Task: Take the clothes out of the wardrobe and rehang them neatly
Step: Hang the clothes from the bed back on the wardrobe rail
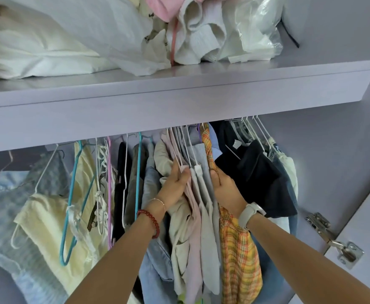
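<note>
Clothes hang on wire and plastic hangers under a lilac shelf [179, 102] inside the wardrobe. My left hand [175, 183] grips a bunch of pale pink and beige garments [188, 227] at their hanger shoulders. My right hand [225, 189] reaches in beside an orange plaid shirt [239, 255], its thumb pressed on the plaid cloth, the fingers hidden behind it. Grey and pale blue tops [203, 194] hang between the two hands. Dark navy clothes [258, 176] hang to the right.
At the left hang a pale yellow top [48, 216] on a teal hanger [70, 216] and a light blue garment [2, 211]. Pillows and crumpled white cloth [193, 38] lie on the shelf. A door hinge [342, 249] sits lower right.
</note>
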`<state>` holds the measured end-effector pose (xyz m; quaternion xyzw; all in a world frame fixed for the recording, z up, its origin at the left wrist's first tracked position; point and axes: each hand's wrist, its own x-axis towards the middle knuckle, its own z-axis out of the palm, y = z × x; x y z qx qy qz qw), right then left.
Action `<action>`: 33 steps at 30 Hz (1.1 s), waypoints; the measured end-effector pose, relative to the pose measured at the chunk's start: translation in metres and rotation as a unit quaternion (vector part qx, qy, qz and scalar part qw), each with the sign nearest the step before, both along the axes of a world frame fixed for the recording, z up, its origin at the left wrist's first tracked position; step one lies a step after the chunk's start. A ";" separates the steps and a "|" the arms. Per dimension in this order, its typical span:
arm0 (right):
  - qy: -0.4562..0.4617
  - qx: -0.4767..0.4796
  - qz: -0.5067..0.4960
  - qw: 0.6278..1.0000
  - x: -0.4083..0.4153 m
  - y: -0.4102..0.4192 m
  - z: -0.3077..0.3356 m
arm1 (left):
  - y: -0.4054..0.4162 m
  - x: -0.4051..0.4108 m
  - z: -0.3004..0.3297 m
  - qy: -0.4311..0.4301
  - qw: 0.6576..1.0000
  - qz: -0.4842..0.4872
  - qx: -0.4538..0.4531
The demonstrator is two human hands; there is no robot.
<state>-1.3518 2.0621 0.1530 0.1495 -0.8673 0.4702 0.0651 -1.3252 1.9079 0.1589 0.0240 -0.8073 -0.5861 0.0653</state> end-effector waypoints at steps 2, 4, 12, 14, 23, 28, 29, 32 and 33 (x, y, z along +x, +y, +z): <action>0.019 0.013 0.018 1.000 0.004 -0.003 0.002 | 0.009 0.001 0.001 0.035 0.999 0.025 -0.019; 0.044 0.028 0.038 0.998 0.011 -0.010 0.002 | 0.018 0.003 -0.002 0.073 0.994 0.076 -0.014; -0.027 0.018 0.125 0.992 0.022 -0.044 0.000 | -0.013 0.017 -0.006 0.109 0.981 0.163 -0.009; -0.018 0.024 0.121 0.992 0.024 -0.040 0.001 | -0.019 0.021 -0.006 0.114 0.977 0.174 0.043; 0.006 0.069 0.030 0.997 0.038 -0.039 0.015 | -0.046 0.037 -0.002 0.116 0.943 0.313 -0.018; 0.006 0.129 0.026 0.991 0.051 -0.064 0.027 | -0.070 0.054 0.002 0.110 0.920 0.362 -0.107; -0.013 0.119 0.038 0.992 0.053 -0.069 0.028 | -0.074 0.058 0.002 0.105 0.920 0.360 -0.112; -0.037 0.114 0.036 0.992 0.057 -0.077 0.033 | -0.084 0.065 0.003 0.100 0.922 0.347 -0.140; -0.037 0.118 0.031 0.992 0.057 -0.079 0.034 | -0.086 0.066 0.003 0.098 0.922 0.340 -0.159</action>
